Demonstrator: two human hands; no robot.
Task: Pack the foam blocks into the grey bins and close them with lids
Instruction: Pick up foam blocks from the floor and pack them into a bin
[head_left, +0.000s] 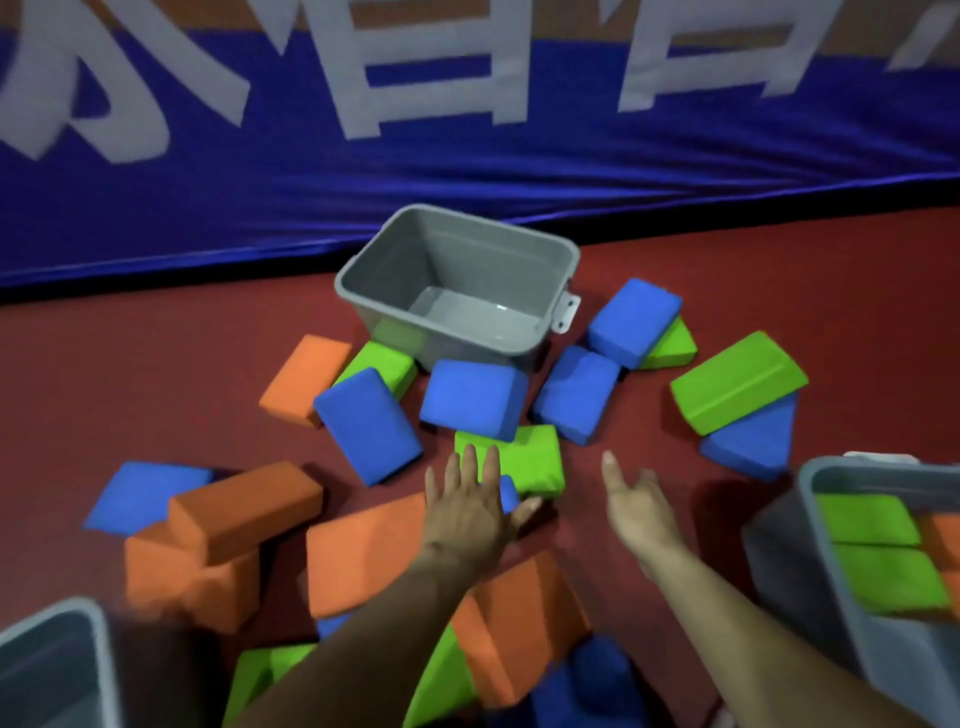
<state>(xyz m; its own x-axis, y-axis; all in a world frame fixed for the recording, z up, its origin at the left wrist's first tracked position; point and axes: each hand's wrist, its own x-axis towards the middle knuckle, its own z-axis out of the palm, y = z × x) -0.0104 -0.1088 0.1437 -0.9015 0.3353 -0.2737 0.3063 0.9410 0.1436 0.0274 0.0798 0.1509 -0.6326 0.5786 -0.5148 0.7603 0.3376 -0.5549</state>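
Several blue, green and orange foam blocks lie scattered on the red floor. An empty grey bin (363, 280) stands tilted at the middle back. Just before it lie a blue block (470, 397) and a green block (535, 457). My left hand (467, 512) reaches forward with its fingers straight, over the near edge of the green block, holding nothing. To its right, my right hand (641, 506) is stretched out above the floor, fingers relaxed and empty. A second grey bin (826, 561) at the right edge holds green and orange blocks.
A third grey bin (57, 665) shows at the bottom left corner. A blue padded wall (467, 171) with large white lettering runs along the back. Orange blocks (244, 506) pile up at the left; a green block (737, 382) rests on a blue one at the right.
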